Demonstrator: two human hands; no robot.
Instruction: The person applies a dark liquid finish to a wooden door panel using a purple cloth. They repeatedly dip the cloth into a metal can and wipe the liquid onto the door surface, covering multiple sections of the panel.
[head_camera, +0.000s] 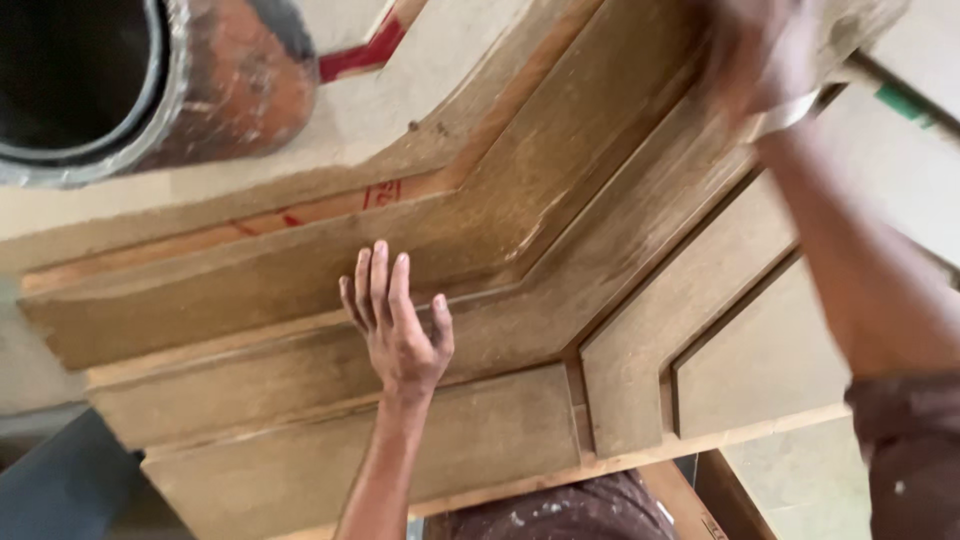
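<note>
On carved wooden panel (300, 300): left hand (398, 325) flat, right hand (765, 50) blurred near far edge.

Warm, soft, even daylight, faint shadows, no glare, right hand (765, 50) smeared by motion blur, edges slightly soft

One head-worn camera looks steeply down, tilted, very close over the carved wooden panel (520, 230); there is no second view to share anything.
</note>
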